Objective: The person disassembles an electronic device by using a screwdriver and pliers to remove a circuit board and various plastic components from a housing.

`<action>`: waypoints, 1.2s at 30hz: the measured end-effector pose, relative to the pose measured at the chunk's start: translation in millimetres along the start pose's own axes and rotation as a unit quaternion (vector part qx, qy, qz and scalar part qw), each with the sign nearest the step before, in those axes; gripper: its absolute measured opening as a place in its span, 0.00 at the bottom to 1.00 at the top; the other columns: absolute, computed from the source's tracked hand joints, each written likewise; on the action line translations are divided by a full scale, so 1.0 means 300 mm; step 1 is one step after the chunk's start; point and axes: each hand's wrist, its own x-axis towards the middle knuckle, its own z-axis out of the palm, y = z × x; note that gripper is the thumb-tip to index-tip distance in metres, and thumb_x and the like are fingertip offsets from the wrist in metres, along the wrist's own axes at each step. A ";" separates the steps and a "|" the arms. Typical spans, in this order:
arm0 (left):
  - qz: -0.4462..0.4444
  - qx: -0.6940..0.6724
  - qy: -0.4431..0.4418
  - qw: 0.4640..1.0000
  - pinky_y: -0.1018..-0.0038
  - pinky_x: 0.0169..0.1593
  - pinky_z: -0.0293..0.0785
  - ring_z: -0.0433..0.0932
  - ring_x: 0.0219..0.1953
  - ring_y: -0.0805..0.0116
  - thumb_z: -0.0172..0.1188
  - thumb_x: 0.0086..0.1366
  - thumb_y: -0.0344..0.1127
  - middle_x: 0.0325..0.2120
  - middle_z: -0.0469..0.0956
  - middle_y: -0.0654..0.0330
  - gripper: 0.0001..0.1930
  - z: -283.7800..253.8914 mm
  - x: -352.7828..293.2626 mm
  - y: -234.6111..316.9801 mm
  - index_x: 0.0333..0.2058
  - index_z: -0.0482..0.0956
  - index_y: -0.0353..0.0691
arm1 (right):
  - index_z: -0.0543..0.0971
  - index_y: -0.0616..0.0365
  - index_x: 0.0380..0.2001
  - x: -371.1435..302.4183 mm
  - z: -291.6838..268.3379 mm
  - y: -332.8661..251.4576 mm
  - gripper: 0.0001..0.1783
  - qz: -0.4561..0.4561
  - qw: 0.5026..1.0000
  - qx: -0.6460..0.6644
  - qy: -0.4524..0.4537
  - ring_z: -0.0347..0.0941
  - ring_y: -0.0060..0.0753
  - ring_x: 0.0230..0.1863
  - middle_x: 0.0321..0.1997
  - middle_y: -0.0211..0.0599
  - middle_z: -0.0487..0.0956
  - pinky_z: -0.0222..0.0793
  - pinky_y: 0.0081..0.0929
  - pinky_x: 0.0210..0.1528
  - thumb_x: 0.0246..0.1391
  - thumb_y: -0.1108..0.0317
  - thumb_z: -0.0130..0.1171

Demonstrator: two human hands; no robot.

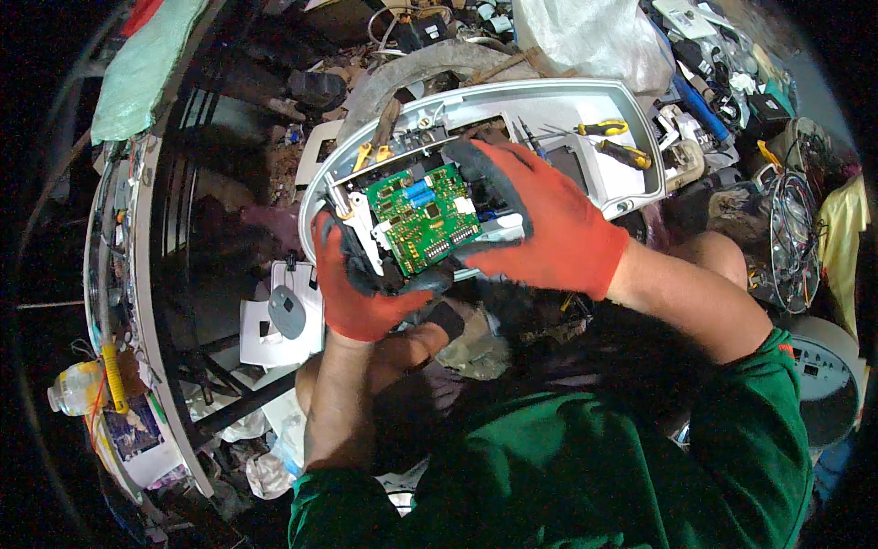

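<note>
Both my hands wear red gloves with dark palms and fingers. Between them is an electronic unit with a green circuit board (402, 240), which carries blue cylindrical parts and white connectors. My left hand (366, 297) grips the unit's lower left corner, fingers closed round it. My right hand (553, 215) is closed on its right side, thumb along the near edge. A white plastic piece (362, 222) runs down the unit's left side. Beneath lies a pale grey plastic housing (651, 169), shaped like a shallow tub. The unit's underside is hidden.
Inside the housing's right part lie two yellow-and-black screwdrivers (626, 155). A white panel with a grey oval (287, 311) rests at the left. Past it stands a metal frame (146, 302) with a plastic bottle (78, 388). A white sack (590, 41) and mixed scrap lie beyond.
</note>
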 end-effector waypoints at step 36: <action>-0.095 -0.074 0.004 0.993 0.62 0.63 0.63 0.69 0.58 0.56 0.60 0.63 0.30 0.59 0.66 0.46 0.30 0.009 0.039 0.054 0.61 0.61 0.29 | 0.61 0.62 0.61 -0.002 -0.017 -0.026 0.50 -0.003 1.000 -0.014 0.004 0.67 0.64 0.57 0.55 0.60 0.67 0.68 0.46 0.58 0.36 0.59 0.75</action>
